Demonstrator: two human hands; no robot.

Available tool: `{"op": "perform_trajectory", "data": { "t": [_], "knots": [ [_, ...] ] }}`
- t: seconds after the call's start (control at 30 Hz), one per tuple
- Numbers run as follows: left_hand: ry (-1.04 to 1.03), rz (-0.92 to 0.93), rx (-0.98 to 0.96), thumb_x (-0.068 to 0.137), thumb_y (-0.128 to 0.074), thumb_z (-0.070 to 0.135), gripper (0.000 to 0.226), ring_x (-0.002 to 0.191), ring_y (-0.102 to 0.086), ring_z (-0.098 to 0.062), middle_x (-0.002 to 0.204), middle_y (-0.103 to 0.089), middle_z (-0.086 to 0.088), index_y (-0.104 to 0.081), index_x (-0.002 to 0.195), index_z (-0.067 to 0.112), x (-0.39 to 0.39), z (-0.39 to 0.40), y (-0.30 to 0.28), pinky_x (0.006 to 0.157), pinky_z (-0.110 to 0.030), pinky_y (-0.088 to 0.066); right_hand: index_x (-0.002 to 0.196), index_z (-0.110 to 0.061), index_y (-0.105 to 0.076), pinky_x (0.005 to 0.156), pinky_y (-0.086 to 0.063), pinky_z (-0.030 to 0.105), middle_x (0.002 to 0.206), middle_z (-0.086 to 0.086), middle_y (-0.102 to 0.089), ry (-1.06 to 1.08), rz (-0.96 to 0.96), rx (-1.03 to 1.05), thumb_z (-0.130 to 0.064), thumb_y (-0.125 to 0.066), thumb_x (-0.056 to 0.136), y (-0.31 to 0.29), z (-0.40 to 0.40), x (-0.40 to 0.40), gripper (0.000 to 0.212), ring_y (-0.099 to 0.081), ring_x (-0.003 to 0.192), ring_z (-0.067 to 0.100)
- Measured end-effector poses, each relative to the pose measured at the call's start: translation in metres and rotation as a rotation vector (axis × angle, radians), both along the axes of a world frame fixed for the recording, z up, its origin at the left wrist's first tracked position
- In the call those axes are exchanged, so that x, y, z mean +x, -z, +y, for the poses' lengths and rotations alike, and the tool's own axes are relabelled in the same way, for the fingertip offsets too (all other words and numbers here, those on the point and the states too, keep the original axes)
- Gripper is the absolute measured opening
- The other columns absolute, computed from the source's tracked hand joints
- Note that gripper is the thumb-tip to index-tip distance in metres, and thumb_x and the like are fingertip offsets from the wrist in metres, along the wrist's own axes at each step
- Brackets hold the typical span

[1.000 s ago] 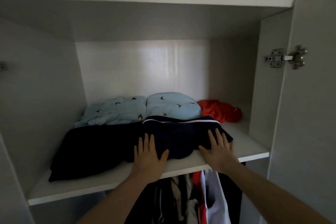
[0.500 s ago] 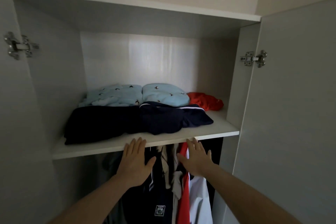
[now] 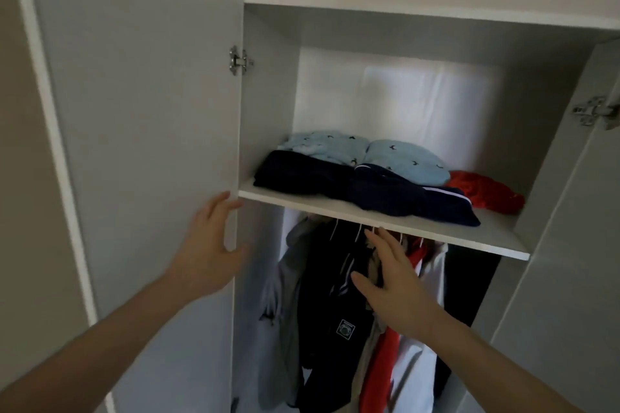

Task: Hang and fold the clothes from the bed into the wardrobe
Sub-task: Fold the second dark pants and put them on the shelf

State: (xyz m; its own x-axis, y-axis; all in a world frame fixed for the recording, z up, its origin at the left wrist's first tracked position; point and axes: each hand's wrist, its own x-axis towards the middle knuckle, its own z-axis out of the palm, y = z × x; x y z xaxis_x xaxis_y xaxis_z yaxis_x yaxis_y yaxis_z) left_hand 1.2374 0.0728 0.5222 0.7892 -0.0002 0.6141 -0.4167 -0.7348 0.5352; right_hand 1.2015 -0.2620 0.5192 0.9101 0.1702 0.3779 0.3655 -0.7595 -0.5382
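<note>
Left hand (image 3: 209, 245) grip open against the left door (image 3: 141, 131); right hand (image 3: 396, 282) grip open below the shelf (image 3: 385, 216) front edge, before the hanging clothes (image 3: 335, 305).

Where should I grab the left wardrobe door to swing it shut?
Grip the left door by its free vertical edge, coming from the left. It stands wide open, hinged beside the shelf; no handle shows, and the left hand hovers open near the hinge side.
</note>
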Motion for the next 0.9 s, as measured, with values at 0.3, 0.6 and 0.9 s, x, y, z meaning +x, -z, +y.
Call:
{"op": "perform_trajectory", "data": {
  "t": [0.3, 0.6, 0.9],
  "knots": [
    [-0.578, -0.322, -0.221, 0.069, -0.070, 0.036, 0.090, 0.143, -0.031, -0.037, 0.156, -0.029, -0.018, -0.033, 0.148, 0.012, -0.111, 0.101, -0.035, 0.119, -0.045, -0.026, 0.163, -0.035, -0.016, 0.122, -0.013, 0.024, 0.166, -0.026, 0.004, -0.145, -0.011, 0.032, -0.044, -0.064, 0.098, -0.007, 0.017, -0.078, 0.081, -0.005, 0.152, -0.002],
    [-0.482, 0.193, -0.326, 0.093, -0.070, 0.024, 0.035, 0.099, -0.069, -0.039, 0.113, -0.068, -0.008, -0.042, 0.112, 0.032, -0.069, 0.135, -0.018, 0.090, -0.054, -0.056, 0.158, -0.032, -0.029, 0.127, -0.026, 0.037, 0.164, -0.020, -0.015, -0.119, -0.121, 0.135, -0.036, -0.071, 0.093, -0.033, -0.008, -0.124, 0.077, -0.019, 0.152, 0.001],
    [-0.383, 0.032, -0.071, 0.088, -0.077, 0.031, 0.036, 0.066, -0.061, -0.019, 0.081, -0.063, 0.008, -0.041, 0.092, 0.031, -0.088, 0.048, -0.017, 0.061, -0.038, -0.049, 0.147, -0.032, -0.042, 0.124, -0.023, 0.028, 0.154, -0.023, -0.028, 0.053, -0.243, 0.226, -0.023, -0.074, 0.092, -0.043, -0.066, -0.161, 0.064, -0.025, 0.147, -0.004]
  ]
}}
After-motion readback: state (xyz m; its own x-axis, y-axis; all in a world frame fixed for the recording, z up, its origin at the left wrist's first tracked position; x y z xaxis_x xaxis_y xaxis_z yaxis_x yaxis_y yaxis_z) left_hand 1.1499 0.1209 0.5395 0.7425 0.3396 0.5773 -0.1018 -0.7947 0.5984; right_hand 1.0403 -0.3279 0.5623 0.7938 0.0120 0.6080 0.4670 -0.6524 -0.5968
